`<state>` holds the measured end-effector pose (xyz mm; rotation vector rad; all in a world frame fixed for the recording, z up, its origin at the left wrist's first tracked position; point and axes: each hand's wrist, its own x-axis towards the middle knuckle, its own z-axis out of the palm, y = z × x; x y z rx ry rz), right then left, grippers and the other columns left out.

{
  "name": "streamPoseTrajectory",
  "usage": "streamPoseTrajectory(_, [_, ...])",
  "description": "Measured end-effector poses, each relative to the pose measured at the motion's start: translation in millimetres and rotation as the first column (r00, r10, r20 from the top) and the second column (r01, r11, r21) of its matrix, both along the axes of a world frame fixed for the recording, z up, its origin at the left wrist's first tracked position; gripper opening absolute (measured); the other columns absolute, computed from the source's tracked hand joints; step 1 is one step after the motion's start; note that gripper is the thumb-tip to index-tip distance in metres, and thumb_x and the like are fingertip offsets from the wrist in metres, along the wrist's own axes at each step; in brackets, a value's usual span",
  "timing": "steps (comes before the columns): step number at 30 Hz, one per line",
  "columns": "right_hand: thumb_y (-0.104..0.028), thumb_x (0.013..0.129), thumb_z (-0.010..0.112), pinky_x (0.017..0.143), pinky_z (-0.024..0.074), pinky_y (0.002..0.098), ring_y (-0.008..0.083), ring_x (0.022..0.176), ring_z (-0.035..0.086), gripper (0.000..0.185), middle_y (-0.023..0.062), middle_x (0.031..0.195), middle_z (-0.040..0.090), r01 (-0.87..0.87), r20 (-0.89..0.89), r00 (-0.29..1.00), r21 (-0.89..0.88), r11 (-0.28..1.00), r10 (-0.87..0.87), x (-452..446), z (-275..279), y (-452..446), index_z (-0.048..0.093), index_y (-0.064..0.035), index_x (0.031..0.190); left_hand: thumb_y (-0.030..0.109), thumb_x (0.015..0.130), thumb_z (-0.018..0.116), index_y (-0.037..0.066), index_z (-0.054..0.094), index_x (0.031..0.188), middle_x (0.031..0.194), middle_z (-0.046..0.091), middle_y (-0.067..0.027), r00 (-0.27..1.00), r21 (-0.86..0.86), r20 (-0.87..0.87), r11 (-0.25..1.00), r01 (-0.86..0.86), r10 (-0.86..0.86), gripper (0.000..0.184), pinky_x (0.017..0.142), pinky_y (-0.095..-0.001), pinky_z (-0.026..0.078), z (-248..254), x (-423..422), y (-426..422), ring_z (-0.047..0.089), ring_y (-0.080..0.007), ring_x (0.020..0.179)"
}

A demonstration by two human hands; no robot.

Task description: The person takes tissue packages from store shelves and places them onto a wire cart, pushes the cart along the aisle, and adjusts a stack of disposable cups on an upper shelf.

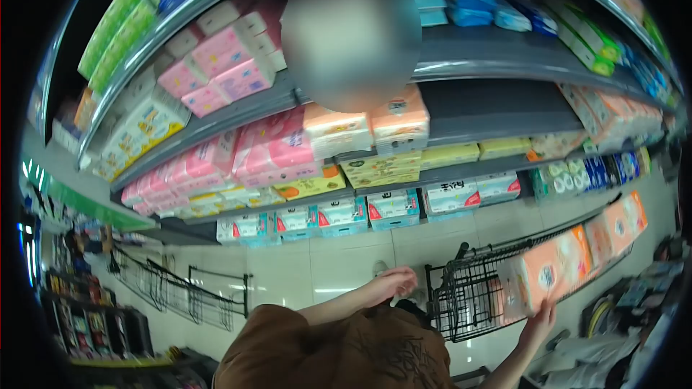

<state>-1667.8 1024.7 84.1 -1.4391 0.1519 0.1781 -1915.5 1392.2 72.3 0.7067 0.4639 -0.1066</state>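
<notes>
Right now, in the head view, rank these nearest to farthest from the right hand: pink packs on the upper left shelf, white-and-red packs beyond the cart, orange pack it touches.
1. Orange pack: in the cart, at the right hand.
2. White-and-red packs: bottom row, beyond the cart.
3. Pink packs: upper shelf, far left.

free: shelf bay [490,106] between peach packs [401,121]; cart's [461,301] left end; blocked: cart's right, bundles [552,274]

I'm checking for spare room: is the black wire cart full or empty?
Partly filled: orange packs sit in the cart toward the right, while bare mesh shows at its left end.
</notes>
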Motion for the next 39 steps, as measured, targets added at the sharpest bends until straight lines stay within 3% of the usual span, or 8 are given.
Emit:
streamPoseTrajectory(5, [-0.016, 0.095, 0.050, 0.090, 0.0448, 0.0354, 0.0215, 0.101, 0.053, 0.032, 0.0137, 0.112, 0.057, -0.003, 0.045, 0.999, 0.051, 0.999, 0.001, -66.8, 71.2, 47.8, 0.055, 0.0073, 0.117, 0.043, 0.095, 0.050, 0.010, 0.052, 0.089, 0.095, 0.051, -0.0109, 0.654, 0.059, 0.748, 0.992, 0.110, -0.117, 0.034, 0.075, -0.0271, 0.038, 202.1, -0.4, 32.1, 0.048, -0.0162, 0.079])
streamPoseTrajectory(10, [-0.015, 0.098, 0.048, 0.082, 0.0450, 0.0325, 0.0184, 0.088, 0.051, 0.028, 0.0136, 0.098, 0.059, -0.003, 0.191, 0.979, -0.326, 0.945, 0.069, -75.5, 93.7, 86.8, 0.058, 0.0099, 0.105, 0.043, 0.094, 0.050, 0.009, 0.055, 0.085, 0.100, 0.059, -0.0143, 0.169, -0.035, 0.986, 0.988, 0.150, 0.010, 0.036, 0.068, -0.0301, 0.041, 270.3, -30.2, 78.2, 0.053, -0.0199, 0.077])
streamPoseTrajectory(12, [-0.010, 0.098, 0.048, 0.081, 0.0449, 0.0318, 0.0206, 0.087, 0.052, 0.023, 0.0134, 0.096, 0.058, -0.022, 0.367, 0.838, -0.716, 0.697, 0.403, -80.3, 110.3, 121.7, 0.056, 0.0105, 0.099, 0.042, 0.095, 0.050, 0.009, 0.055, 0.086, 0.100, 0.060, -0.0141, 0.106, -0.059, 0.993, 0.991, 0.120, 0.046, 0.034, 0.066, -0.0297, 0.041, 278.0, -38.8, 91.5, 0.053, -0.0196, 0.076])
streamPoseTrajectory(13, [-0.012, 0.096, 0.050, 0.086, 0.0447, 0.0342, 0.0217, 0.093, 0.053, 0.020, 0.0131, 0.100, 0.058, -0.217, 0.240, 0.912, -0.403, 0.889, 0.332, -77.7, 107.3, 132.9, 0.055, 0.0071, 0.098, 0.041, 0.096, 0.050, 0.010, 0.054, 0.086, 0.100, 0.060, -0.0139, 0.077, -0.060, 0.996, 0.994, 0.097, 0.052, 0.033, 0.065, -0.0294, 0.040, 284.1, -43.2, 102.5, 0.053, -0.0194, 0.075])
streamPoseTrajectory(15, [-0.015, 0.095, 0.053, 0.097, 0.0441, 0.0392, 0.0238, 0.107, 0.057, 0.016, 0.0121, 0.111, 0.057, -0.271, -0.018, 0.960, 0.210, 0.940, 0.280, -75.4, 102.6, 156.0, 0.053, -0.0003, 0.101, 0.039, 0.096, 0.049, 0.010, 0.054, 0.086, 0.101, 0.062, -0.0137, 0.039, -0.068, 0.997, 0.996, 0.052, 0.066, 0.031, 0.062, -0.0290, 0.040, 288.8, -52.5, 115.7, 0.053, -0.0192, 0.073])
streamPoseTrajectory(29, [-0.013, 0.091, 0.056, 0.081, 0.0466, 0.0346, 0.0167, 0.087, 0.054, 0.013, 0.0061, 0.090, 0.051, -0.466, 0.071, 0.884, 0.186, 0.865, 0.462, -48.3, 105.3, 346.5, 0.048, -0.0034, 0.086, 0.035, 0.098, 0.054, 0.012, 0.053, 0.095, 0.105, 0.068, -0.0104, -0.293, -0.221, 0.950, 0.895, -0.387, 0.107, 0.024, 0.054, -0.0235, 0.039, 302.9, -102.8, 161.5, 0.056, -0.0179, 0.073])
streamPoseTrajectory(36, [-0.015, 0.093, 0.060, 0.075, 0.0508, 0.0302, 0.0142, 0.086, 0.062, 0.011, 0.0017, 0.088, 0.060, -0.647, 0.208, 0.748, 0.015, 0.763, 0.630, 76.6, 68.6, 488.2, 0.055, -0.0080, 0.087, 0.048, 0.093, 0.053, 0.005, 0.057, 0.094, 0.104, 0.058, -0.0219, 0.029, -0.200, 0.974, 0.915, -0.351, 0.224, 0.043, 0.061, -0.0246, 0.043, 234.0, -125.5, 195.1, 0.049, -0.0138, 0.064])
streamPoseTrajectory(39, [-0.023, 0.095, 0.059, 0.077, 0.0452, 0.0283, 0.0122, 0.088, 0.058, 0.021, 0.0023, 0.092, 0.063, -0.630, 0.201, 0.762, 0.011, 0.776, 0.616, 96.8, 66.0, 549.2, 0.063, -0.0037, 0.103, 0.047, 0.094, 0.051, 0.007, 0.052, 0.094, 0.103, 0.055, -0.0163, 0.413, -0.128, 0.831, 0.850, -0.511, 0.373, 0.040, 0.070, -0.0268, 0.042, 179.1, -119.9, 188.4, 0.048, -0.0134, 0.071])
